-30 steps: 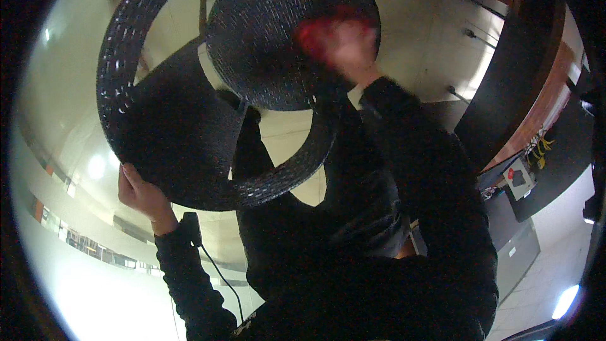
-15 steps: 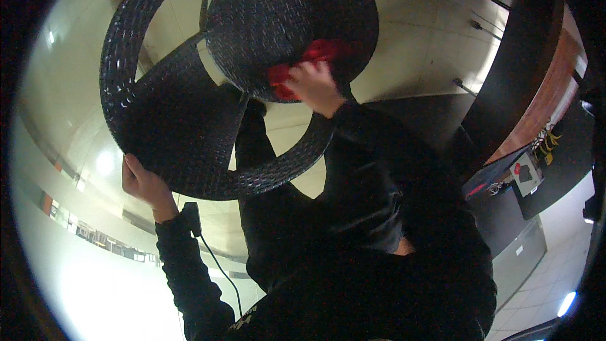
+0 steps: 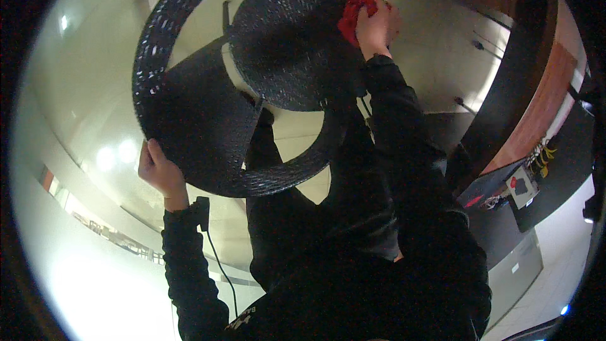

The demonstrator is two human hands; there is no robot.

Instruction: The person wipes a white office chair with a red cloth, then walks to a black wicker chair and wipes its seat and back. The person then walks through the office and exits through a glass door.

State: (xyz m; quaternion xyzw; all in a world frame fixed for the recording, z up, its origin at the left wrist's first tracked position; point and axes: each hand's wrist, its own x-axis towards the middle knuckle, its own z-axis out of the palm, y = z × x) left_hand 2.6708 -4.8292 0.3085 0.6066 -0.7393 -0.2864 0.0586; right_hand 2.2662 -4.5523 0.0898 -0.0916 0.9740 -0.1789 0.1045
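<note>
A black woven wicker chair [image 3: 202, 113] stands before me, with a round seat [image 3: 284, 44] and a curved rim [image 3: 151, 63] sweeping round its left and near sides. My left hand [image 3: 161, 173] grips the outer edge of the backrest at the lower left, its thumb on top and the other fingers partly hidden. At the seat's far right edge my right hand [image 3: 379, 25] is closed on a bunched red cloth [image 3: 358, 9], which is pressed against the wicker.
Pale tiled floor [image 3: 435, 57] surrounds the chair. To the right stands a dark desk with a brown wooden edge [image 3: 536, 110]. A white box [image 3: 522, 186] and yellow cables [image 3: 544, 161] lie on a black surface there. A thin black cable [image 3: 218, 265] runs beside my left forearm.
My right hand has moved the red cloth from the seat's near part to its far right edge. The chair and my left hand appear slightly farther right in the picture.
</note>
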